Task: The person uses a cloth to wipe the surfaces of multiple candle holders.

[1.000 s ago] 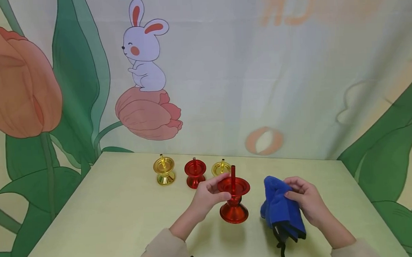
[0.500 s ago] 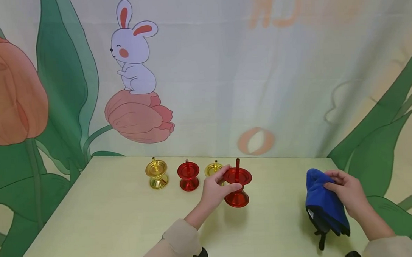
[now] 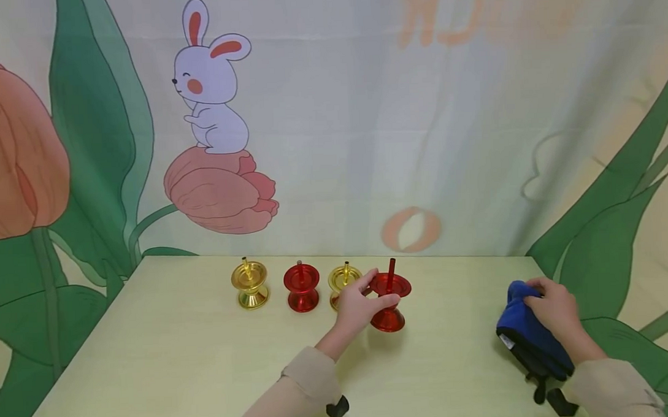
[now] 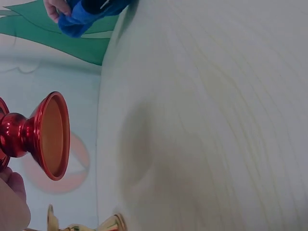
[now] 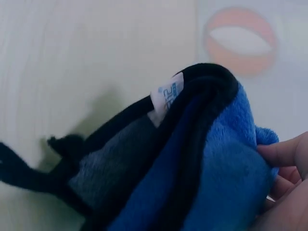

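My left hand (image 3: 358, 306) holds a red metallic candle holder (image 3: 389, 321) by its upper dish, thumb on the near side. It is upright, with a dish, a narrow waist, a flared foot and a thin central tube. In the left wrist view the foot of the candle holder (image 4: 52, 137) is off the table, and a shadow falls nearby. Far to the right, my right hand (image 3: 558, 311) pinches a bunched blue cloth (image 3: 529, 336) by its top. The right wrist view shows the cloth's (image 5: 226, 163) black trim, white label and black cord loop.
Left of the held one, a gold candle holder (image 3: 251, 286), a smaller red candle holder (image 3: 302, 287) and another gold candle holder (image 3: 343, 278) stand in a row, the last partly behind my left hand. A printed curtain (image 3: 320, 123) hangs behind the pale table (image 3: 207, 360).
The red candle holder has moved away from me, towards the back row, in my left hand. My right hand has carried the blue cloth away to the right.
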`<state>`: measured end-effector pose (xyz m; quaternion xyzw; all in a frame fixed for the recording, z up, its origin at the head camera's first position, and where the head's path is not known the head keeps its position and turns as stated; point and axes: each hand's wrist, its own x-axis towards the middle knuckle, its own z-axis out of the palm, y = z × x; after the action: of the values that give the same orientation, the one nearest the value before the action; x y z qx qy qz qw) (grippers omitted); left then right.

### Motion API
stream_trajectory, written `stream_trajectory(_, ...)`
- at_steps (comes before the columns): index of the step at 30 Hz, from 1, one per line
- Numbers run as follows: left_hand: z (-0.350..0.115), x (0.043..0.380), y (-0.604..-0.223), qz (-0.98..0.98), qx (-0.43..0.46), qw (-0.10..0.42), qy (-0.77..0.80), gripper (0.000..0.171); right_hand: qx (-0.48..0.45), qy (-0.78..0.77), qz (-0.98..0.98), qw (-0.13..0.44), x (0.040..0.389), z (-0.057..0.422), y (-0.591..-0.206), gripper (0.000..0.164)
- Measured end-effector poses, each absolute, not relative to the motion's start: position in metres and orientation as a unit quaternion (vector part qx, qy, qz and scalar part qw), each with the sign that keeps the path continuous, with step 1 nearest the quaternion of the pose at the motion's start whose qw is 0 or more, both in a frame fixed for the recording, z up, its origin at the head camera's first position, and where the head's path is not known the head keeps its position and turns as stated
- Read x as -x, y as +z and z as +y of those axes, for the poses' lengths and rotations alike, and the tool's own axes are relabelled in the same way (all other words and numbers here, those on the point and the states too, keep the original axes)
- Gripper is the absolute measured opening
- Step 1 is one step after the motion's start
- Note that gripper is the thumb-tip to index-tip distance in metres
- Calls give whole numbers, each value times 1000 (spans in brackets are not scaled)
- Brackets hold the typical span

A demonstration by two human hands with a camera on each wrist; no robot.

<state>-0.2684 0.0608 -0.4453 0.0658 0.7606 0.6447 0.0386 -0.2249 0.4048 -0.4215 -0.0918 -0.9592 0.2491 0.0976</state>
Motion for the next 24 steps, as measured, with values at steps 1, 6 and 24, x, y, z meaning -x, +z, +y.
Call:
stream_trajectory(1,63,269,-446,762,-61,34,644,73,93,255,-958,95,229,402,-427,34)
stream_trajectory(6,78,273,-456,778,-36,5,627,74,126,288,-946,83,244,385,-447,33)
stream_trajectory(24,117,289,-485,795,-21,-100,598,65,320,397,-846,160,267,358,-473,29)
